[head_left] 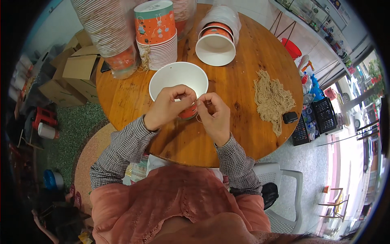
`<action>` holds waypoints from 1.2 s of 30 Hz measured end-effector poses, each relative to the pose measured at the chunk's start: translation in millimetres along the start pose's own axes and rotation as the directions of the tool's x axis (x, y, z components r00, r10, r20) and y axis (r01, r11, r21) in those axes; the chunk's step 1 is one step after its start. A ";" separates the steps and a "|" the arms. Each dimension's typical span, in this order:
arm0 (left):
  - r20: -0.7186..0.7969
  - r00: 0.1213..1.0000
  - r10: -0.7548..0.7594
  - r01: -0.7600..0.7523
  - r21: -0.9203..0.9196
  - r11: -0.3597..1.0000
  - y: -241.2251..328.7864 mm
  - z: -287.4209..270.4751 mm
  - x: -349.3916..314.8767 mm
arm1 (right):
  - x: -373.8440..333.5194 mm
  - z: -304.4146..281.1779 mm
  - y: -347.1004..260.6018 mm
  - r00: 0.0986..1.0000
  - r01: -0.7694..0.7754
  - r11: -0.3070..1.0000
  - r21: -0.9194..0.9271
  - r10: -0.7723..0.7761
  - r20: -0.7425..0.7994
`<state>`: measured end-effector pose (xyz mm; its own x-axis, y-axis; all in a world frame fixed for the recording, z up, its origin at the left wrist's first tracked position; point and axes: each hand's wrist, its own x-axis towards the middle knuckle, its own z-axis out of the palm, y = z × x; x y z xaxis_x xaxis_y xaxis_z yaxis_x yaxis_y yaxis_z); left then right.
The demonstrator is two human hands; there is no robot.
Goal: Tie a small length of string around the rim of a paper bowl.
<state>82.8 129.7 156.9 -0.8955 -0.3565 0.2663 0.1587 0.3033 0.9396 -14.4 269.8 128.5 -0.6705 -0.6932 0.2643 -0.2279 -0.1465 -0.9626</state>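
Observation:
A white-lined paper bucket (178, 77) with an orange outside stands on the wooden table, its open mouth up. At its near rim my left hand (170, 106) and my right hand (214, 118) meet, thumbs and fingertips pinched together. Between them is a thin strand of string, mostly hidden by the fingers; a short bit hangs below the right fingertips. To the right lies a loose heap of tan string (273, 97).
Behind the bucket rises an upturned stack of orange paper buckets (156, 40), beside a tall plastic-wrapped stack (107, 28). More wrapped buckets (215, 49) lie on their side. A small black object (290, 118) sits by the string. A grey plastic chair (292, 195) stands at the right.

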 end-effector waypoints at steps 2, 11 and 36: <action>0.097 0.973 -0.211 0.228 -0.223 0.948 2.2 -4.5 1.5 | -0.5 1.9 -0.7 1.000 -0.007 1.000 -0.004 0.007 0.000; 0.394 0.856 -0.334 0.508 -0.524 0.684 -2.0 -14.2 5.5 | -0.9 1.8 -1.1 0.995 -0.073 0.960 0.269 0.050 0.090; 0.062 0.996 -0.062 0.063 -0.007 0.998 -0.8 10.6 1.0 | 2.0 -10.4 4.8 0.998 0.036 0.987 0.157 -0.029 -0.051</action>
<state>77.4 138.5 154.0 -0.9276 -0.3197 0.1935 0.1051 0.2738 0.9560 -24.2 275.0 125.0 -0.6987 -0.6520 0.2944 -0.1383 -0.2807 -0.9498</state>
